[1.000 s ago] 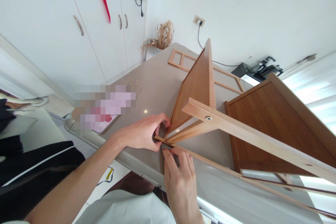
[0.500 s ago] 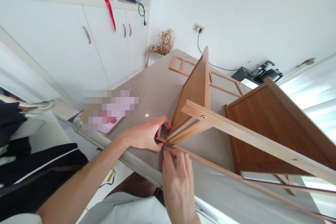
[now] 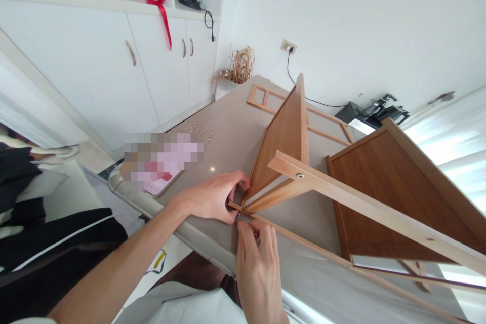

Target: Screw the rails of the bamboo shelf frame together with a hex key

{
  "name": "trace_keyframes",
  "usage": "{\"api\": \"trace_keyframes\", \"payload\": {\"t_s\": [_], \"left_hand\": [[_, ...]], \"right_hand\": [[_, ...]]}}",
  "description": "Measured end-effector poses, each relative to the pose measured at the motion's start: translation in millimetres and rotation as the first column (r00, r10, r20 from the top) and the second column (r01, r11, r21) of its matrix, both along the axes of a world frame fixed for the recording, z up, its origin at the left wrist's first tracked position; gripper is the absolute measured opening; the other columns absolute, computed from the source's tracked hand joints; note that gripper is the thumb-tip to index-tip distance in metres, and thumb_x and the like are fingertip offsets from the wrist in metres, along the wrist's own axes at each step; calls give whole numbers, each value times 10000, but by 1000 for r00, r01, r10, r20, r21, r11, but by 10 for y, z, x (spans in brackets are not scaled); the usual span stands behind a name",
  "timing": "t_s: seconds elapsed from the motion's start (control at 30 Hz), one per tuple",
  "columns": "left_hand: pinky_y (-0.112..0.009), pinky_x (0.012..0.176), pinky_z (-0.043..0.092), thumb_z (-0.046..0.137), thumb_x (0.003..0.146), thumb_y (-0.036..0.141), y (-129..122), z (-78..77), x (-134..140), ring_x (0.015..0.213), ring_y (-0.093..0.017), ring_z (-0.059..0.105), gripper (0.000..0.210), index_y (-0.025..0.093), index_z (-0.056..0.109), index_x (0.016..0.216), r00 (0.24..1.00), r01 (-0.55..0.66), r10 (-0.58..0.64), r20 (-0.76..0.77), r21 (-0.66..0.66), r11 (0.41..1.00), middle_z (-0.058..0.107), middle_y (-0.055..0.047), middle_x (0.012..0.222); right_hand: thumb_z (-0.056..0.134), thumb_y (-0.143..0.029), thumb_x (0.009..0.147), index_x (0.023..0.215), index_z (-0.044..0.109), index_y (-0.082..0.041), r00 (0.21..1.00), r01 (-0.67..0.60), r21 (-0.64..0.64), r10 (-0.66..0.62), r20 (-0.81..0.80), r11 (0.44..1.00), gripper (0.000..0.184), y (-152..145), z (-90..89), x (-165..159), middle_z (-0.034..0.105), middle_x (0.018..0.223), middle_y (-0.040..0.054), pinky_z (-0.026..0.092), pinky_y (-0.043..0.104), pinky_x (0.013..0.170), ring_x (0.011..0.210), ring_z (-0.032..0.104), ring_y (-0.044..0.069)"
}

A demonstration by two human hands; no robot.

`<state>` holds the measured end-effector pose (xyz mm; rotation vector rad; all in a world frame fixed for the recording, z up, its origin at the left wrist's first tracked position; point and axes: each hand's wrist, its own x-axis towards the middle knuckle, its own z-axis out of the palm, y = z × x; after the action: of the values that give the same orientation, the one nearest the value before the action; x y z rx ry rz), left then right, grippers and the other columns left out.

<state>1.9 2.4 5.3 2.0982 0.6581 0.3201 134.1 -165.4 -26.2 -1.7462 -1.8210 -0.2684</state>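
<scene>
A partly joined wooden frame stands at the table's near edge. In it, a brown wooden panel point(image 3: 283, 131) rises upright, and a pale wooden rail point(image 3: 353, 201) with a metal fastener point(image 3: 300, 176) runs off to the right. A lower rail point(image 3: 304, 238) lies close to the table edge. My left hand point(image 3: 212, 195) is curled around the frame's near lower corner, thumb against the end of the lower rail. Just below that corner, my right hand point(image 3: 258, 263) has its thumb and fingers pinched at the joint. What sits in that pinch is mostly hidden by the fingers.
A second wooden panel point(image 3: 395, 192) leans at the right. Flat slatted wooden frames point(image 3: 261, 106) lie farther back on the table point(image 3: 224, 147). Several small metal pieces point(image 3: 205, 131) and a phone point(image 3: 167, 177) with a blurred screen lie left. A dried plant point(image 3: 241, 63) stands behind.
The whole view has shifted slightly, with things sitting a little lower and to the right. My left hand keeps its hold; my right fingers have turned slightly at the joint.
</scene>
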Motion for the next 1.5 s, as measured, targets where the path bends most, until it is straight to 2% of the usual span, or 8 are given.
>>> {"api": "trace_keyframes", "payload": {"t_s": [0.3,0.6,0.9,1.17,1.33,1.5], "left_hand": [[-283,708,465,714,651,233,0,-22,4,795,-172,589,533,248,500,1139,1000,-5,5,-1,16,1000,618,17,939],[-287,721,476,705,654,229,-6,-15,5,796,-170,592,525,245,502,1138,1000,-5,5,-4,5,1000,630,7,980],[-282,711,469,703,657,223,-4,-19,1,797,-175,596,520,246,500,1135,1000,-10,10,-10,10,1000,627,11,954],[-280,705,463,719,652,214,-4,-13,14,777,-172,599,515,234,501,1118,1000,-2,2,7,14,1000,620,19,905],[-279,720,474,716,665,211,-9,36,12,775,-161,600,501,228,494,1114,1000,10,-10,3,0,1000,630,8,970],[-277,721,481,715,663,206,-9,37,5,763,-143,593,499,228,494,1109,1000,17,-16,24,-7,1000,619,3,1040]], "right_hand": [[501,-86,1010,1072,669,-172,997,-27,18,28,-72,999,199,34,44,5,565,944,81,547,324,737,839,574,186],[477,-51,999,1131,663,-163,999,-24,-1,24,-28,1000,254,43,80,10,585,1002,95,554,328,739,871,575,190],[421,-49,1022,1216,642,-123,991,-120,-26,122,49,992,303,0,83,91,596,1005,111,544,330,739,875,569,201],[521,-42,994,1183,657,-137,998,-55,5,55,7,998,252,9,-8,44,583,1005,101,547,358,793,897,571,203],[519,-75,1009,1111,676,-170,999,-11,52,14,-52,999,211,38,13,26,596,973,82,553,341,785,881,593,193],[505,-77,1019,1175,666,-171,999,-51,13,51,-13,999,243,24,29,69,619,1000,88,556,337,781,895,601,193]]}}
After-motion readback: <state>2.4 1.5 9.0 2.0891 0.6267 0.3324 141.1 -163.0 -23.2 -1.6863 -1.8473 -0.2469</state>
